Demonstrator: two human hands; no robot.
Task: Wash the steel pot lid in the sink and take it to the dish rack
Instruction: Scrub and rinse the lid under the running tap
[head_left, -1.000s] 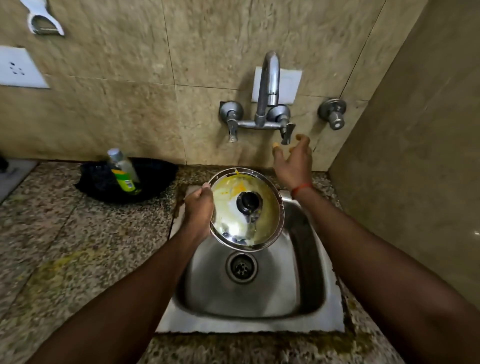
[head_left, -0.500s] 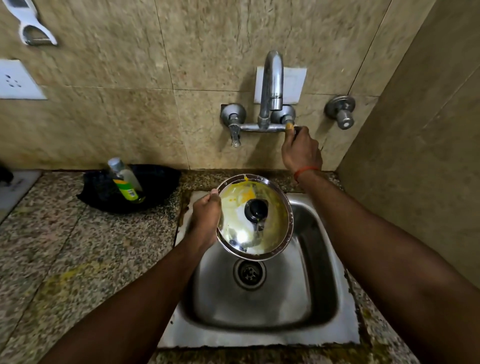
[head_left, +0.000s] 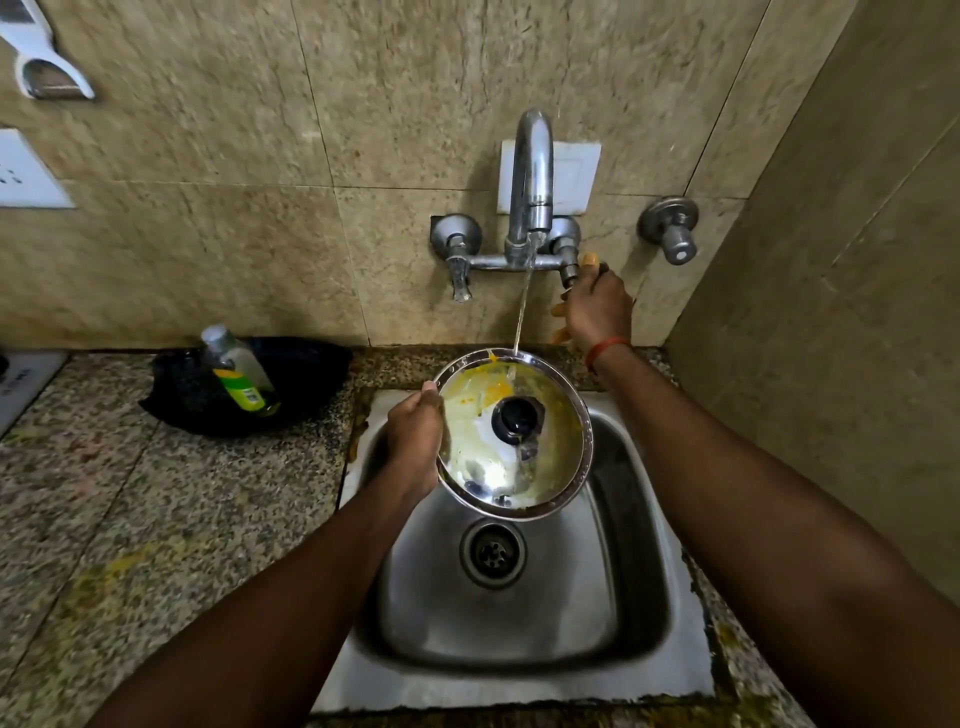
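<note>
The round steel pot lid (head_left: 514, 467), with a black knob and yellow food smears, hangs tilted over the steel sink (head_left: 524, 608). My left hand (head_left: 415, 441) grips its left rim. A thin stream of water runs from the curved tap (head_left: 530, 176) onto the lid's far edge. My right hand (head_left: 595, 309) is closed around the right tap handle against the wall. No dish rack is in view.
A black bowl (head_left: 306, 374) holding a soap bottle (head_left: 236, 371) sits on the speckled granite counter (head_left: 130, 493) left of the sink. A second wall valve (head_left: 670, 231) is to the right. A tiled side wall stands close on the right.
My right hand reached up and closed on the right tap handle, and water has started to flow. The lid in my left hand has stayed over the sink.
</note>
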